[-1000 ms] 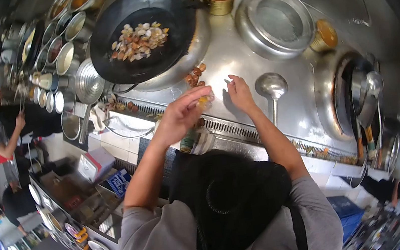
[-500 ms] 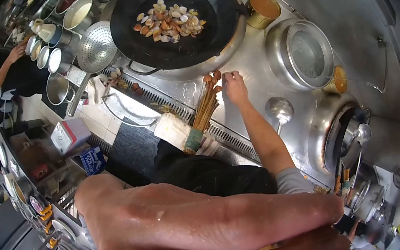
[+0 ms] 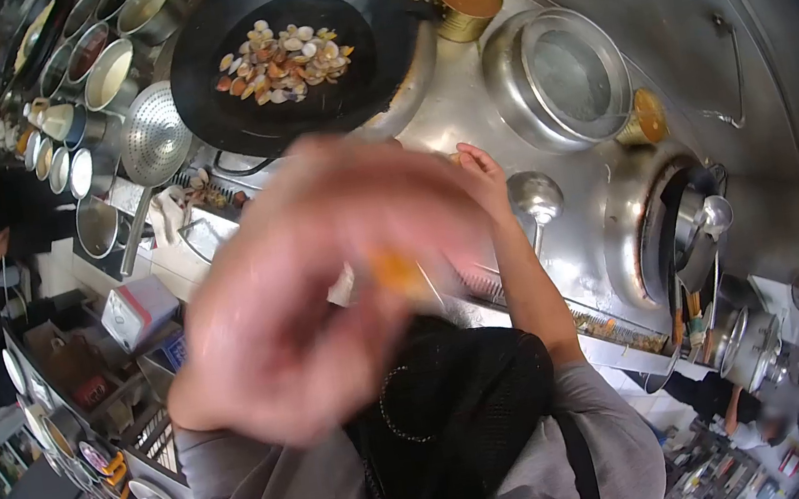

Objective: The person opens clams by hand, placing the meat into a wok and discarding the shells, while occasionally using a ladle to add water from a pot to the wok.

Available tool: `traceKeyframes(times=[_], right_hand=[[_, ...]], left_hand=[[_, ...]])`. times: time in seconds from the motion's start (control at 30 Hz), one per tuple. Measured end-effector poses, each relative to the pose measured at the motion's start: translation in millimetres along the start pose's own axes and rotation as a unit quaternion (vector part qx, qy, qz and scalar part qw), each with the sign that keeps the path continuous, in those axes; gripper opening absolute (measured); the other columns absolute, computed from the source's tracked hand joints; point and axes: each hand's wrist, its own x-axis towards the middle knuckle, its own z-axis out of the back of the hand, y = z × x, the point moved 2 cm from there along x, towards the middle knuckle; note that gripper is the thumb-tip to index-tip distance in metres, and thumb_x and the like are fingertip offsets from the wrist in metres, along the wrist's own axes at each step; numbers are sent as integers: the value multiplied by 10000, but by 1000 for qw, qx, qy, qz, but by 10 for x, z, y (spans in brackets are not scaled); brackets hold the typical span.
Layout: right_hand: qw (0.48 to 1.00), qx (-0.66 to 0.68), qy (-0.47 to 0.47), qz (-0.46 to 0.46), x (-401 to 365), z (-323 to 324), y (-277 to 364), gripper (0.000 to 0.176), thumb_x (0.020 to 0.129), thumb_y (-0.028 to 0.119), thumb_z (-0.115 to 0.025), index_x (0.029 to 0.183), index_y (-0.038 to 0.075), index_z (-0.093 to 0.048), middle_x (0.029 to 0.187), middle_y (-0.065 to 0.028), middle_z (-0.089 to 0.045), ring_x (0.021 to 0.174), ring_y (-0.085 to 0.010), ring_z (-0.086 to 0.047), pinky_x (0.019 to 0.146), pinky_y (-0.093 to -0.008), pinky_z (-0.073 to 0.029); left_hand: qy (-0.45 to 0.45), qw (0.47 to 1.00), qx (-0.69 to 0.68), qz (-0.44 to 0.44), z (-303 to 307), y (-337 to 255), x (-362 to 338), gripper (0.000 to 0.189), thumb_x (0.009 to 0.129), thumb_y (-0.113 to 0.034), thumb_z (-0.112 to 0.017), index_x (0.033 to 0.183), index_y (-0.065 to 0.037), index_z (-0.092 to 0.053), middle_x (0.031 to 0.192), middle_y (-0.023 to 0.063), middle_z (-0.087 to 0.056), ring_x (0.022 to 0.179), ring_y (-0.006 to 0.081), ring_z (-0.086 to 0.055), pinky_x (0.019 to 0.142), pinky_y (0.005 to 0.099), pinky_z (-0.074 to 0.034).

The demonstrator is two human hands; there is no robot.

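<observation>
Orange-yellow, with soft, blurred edges, a small piece [image 3: 396,272] sits pinched between the fingers and thumb of the left hand [image 3: 309,251], which is raised close to the camera and smeared by motion. Which way the piece points, and how its long axis runs, cannot be told.

Ahead of the right forearm, the right hand [image 3: 483,176] is low by the steel counter [image 3: 444,92], its fingers bent; whether they grip anything is unclear.

Beyond the left hand, a dark, smooth wok [image 3: 378,10] carries a loose heap of clams [image 3: 284,60], hard rounded shells in cream, white and orange-brown, spread longest from side to side. Left of it lies a perforated metal skimmer [image 3: 154,135], its straight handle slanting back toward the person.

Just right of the right hand, a round-bowled steel ladle [image 3: 536,197] also points its handle back. Farther ahead of that hand stand a ringed, shiny metal basin [image 3: 509,84] and a gold-coloured tin [image 3: 461,27] of orange-brown contents.
</observation>
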Motion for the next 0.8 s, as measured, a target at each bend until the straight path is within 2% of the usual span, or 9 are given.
traceKeyframes(times=[0.03, 0.07, 0.1, 0.2, 0.27, 0.33, 0.4, 0.63, 0.8], right_hand=[[1000, 5, -6, 4, -52, 19, 97, 289, 994, 131, -582, 1238, -24, -598, 1033, -120, -668, 849, -194, -658, 770, -327, -556], [998, 64, 12, -26, -101, 28, 166, 292, 980, 108, -590, 1242, -22, -592, 1032, -118, -668, 839, -180, -649, 763, -309, -541], [990, 123, 31, -55, -149, 37, 227, 299, 966, 85, -597, 1246, -21, -587, 1030, -116, -668, 829, -167, -639, 757, -291, -527], [985, 137, 99, -45, -289, 73, 393, 313, 943, 57, -611, 1244, -24, -579, 1034, -114, -671, 818, -145, -620, 747, -271, -499], [988, 116, 93, -51, -418, 1, 573, 320, 938, 58, -616, 1246, -22, -576, 1037, -111, -674, 819, -142, -617, 745, -268, -492], [990, 91, 88, -58, -492, -21, 659, 328, 934, 60, -622, 1247, -20, -572, 1039, -108, -678, 821, -138, -613, 743, -264, -486], [991, 74, 98, -45, -519, 7, 708, 315, 936, 57, -616, 1239, -20, -582, 1048, -115, -683, 825, -135, -614, 750, -266, -488], [992, 30, 117, 20, -628, 65, 824, 283, 932, 38, -606, 1207, -27, -609, 1048, -108, -691, 886, -134, -633, 788, -276, -508], [991, -77, 94, 52, -686, 81, 822, 267, 894, -4, -596, 1159, -10, -627, 1036, -91, -696, 900, -144, -651, 778, -290, -539]], left_hand=[[-19, 997, -4, 76, 12, 283, -20, 355, 893, 159, -412, 1133, 20, -634, 1254, 179, -570, 1028, 187, -631, 872, 283, -546], [-53, 995, -7, 84, -51, 690, -63, 354, 869, 173, -413, 1084, -3, -633, 1185, 145, -567, 1014, 179, -611, 901, 301, -515], [-57, 989, -57, 123, -78, 1139, -184, 370, 875, 170, -418, 1103, -18, -641, 1215, 124, -567, 1044, 187, -603, 948, 317, -493], [-47, 976, -46, 208, -427, 2333, -570, 216, 924, 40, -578, 1098, -39, -681, 1186, 85, -593, 1033, 166, -597, 934, 311, -478], [-31, 977, 5, 211, -698, 2674, -648, 193, 911, -14, -634, 1090, -49, -696, 1167, 86, -601, 1039, 180, -598, 926, 319, -477], [-17, 975, 55, 213, -909, 2760, -578, 187, 897, -68, -689, 1083, -59, -711, 1148, 86, -609, 1044, 193, -598, 919, 326, -476], [2, 979, 145, 145, -1085, 2748, -476, 223, 862, -128, -750, 1079, -82, -726, 1115, 93, -610, 1049, 240, -594, 907, 347, -477], [15, 975, 194, 108, -1287, 2585, -342, 270, 806, -127, -795, 1061, -79, -721, 1090, 109, -600, 1048, 281, -594, 904, 375, -478], [32, 975, 199, 97, -1322, 2523, -358, 274, 794, -105, -795, 1052, -65, -712, 1087, 114, -597, 1029, 291, -603, 882, 372, -492]])
